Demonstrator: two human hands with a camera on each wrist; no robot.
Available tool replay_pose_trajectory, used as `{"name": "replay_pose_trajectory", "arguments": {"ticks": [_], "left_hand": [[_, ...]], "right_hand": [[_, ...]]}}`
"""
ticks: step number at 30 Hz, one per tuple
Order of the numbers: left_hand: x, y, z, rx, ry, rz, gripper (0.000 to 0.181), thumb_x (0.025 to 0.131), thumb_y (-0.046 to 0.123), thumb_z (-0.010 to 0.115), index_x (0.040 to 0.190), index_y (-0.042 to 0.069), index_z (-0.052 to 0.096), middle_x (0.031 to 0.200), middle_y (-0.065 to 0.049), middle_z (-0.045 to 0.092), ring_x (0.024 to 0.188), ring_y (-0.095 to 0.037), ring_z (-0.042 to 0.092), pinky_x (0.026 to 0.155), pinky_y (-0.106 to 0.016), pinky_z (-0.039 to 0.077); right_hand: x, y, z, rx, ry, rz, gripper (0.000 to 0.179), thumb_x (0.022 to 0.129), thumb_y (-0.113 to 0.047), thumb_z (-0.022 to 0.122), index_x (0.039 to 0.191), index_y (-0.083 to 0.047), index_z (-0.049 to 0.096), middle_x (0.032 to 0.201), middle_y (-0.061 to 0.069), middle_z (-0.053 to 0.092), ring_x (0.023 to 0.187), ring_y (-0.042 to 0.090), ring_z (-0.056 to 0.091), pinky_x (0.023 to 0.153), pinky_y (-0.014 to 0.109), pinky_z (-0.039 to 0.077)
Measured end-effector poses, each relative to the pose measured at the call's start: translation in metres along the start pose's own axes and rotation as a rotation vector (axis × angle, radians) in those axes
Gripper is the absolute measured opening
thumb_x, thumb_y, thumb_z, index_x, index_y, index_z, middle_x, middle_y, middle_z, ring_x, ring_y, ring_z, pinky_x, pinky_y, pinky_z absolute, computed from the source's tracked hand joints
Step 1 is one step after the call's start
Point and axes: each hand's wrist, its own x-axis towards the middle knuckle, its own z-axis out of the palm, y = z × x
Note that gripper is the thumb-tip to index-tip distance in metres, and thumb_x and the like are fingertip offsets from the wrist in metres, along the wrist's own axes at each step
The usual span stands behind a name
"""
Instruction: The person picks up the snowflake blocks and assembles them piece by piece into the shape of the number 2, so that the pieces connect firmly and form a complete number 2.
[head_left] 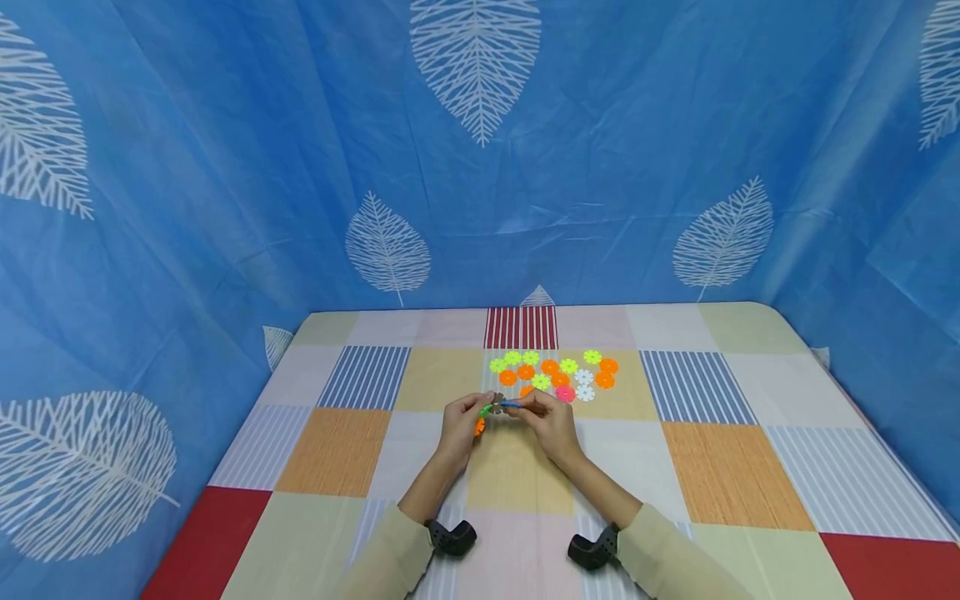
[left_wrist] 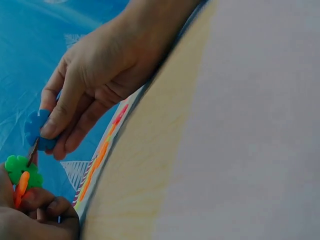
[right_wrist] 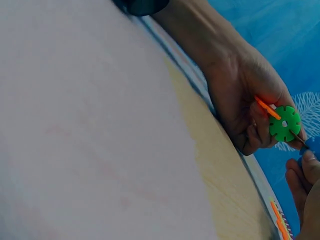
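Note:
My left hand (head_left: 459, 425) grips a small joined set of notched plastic discs. In it, a green disc (right_wrist: 276, 131) has an orange disc (right_wrist: 266, 107) slotted crosswise on one side and a brown disc (head_left: 498, 407) on the other. Between the thumb and fingers of my right hand (head_left: 553, 427) a blue disc (left_wrist: 34, 125) is pinched. Its edge meets the brown disc, seen edge-on in both wrist views. Both hands are held close together, with the discs between their fingertips. Part of the blue disc is hidden behind the right thumb.
Beyond the hands, loose discs lie spread on the patchwork tablecloth (head_left: 525, 483): several orange discs (head_left: 606, 380), several yellow-green discs (head_left: 592, 357), white discs (head_left: 585, 392) and a pink disc (head_left: 565, 394). A blue curtain (head_left: 570, 167) with white leaf prints hangs behind and at both sides.

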Motion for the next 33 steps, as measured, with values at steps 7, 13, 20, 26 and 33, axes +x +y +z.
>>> {"name": "replay_pose_trajectory", "arguments": {"ticks": [7, 13, 20, 26, 33], "left_hand": [[0.01, -0.011, -0.003, 0.003, 0.005, 0.026, 0.023, 0.09, 0.016, 0.061, 0.088, -0.006, 0.069, 0.09, -0.007, 0.064, 0.081, -0.011, 0.051, 0.07, -0.022, 0.041], [0.021, -0.022, -0.012, -0.033, 0.163, 0.035, 0.025, 0.089, 0.023, 0.063, 0.089, -0.002, 0.069, 0.087, -0.003, 0.063, 0.077, -0.011, 0.051, 0.061, -0.018, 0.041], [0.026, -0.024, -0.023, -0.102, 0.295, 0.082, 0.027, 0.088, 0.026, 0.064, 0.086, 0.0, 0.067, 0.089, -0.004, 0.061, 0.066, -0.009, 0.045, 0.046, -0.016, 0.035], [0.025, -0.023, -0.021, -0.098, 0.268, 0.074, 0.026, 0.088, 0.027, 0.064, 0.089, 0.001, 0.067, 0.086, -0.002, 0.061, 0.066, -0.008, 0.045, 0.047, -0.016, 0.035], [0.024, -0.023, -0.022, -0.079, 0.245, 0.091, 0.028, 0.088, 0.025, 0.064, 0.092, -0.002, 0.067, 0.081, -0.003, 0.061, 0.061, -0.008, 0.042, 0.045, -0.017, 0.033]], "right_hand": [[0.002, 0.025, -0.002, -0.086, 0.017, -0.038, 0.004, 0.078, 0.011, 0.065, 0.082, 0.009, 0.064, 0.082, 0.023, 0.066, 0.073, 0.033, 0.066, 0.066, 0.032, 0.054], [0.017, 0.033, -0.006, -0.338, -0.008, -0.006, 0.02, 0.079, -0.002, 0.071, 0.098, -0.001, 0.068, 0.091, 0.01, 0.069, 0.079, 0.021, 0.066, 0.07, 0.026, 0.053], [0.062, 0.041, -0.006, -0.738, -0.039, 0.012, 0.027, 0.081, -0.011, 0.071, 0.107, -0.004, 0.069, 0.1, 0.014, 0.063, 0.09, 0.028, 0.053, 0.082, 0.042, 0.043], [0.081, 0.053, 0.005, -1.137, -0.19, 0.134, 0.034, 0.085, -0.029, 0.066, 0.115, -0.014, 0.067, 0.096, 0.016, 0.051, 0.087, 0.028, 0.04, 0.07, 0.034, 0.036], [0.083, 0.056, 0.013, -1.064, -0.106, 0.207, 0.026, 0.077, -0.024, 0.075, 0.097, -0.009, 0.069, 0.093, 0.014, 0.053, 0.088, 0.027, 0.043, 0.073, 0.035, 0.039]]}}
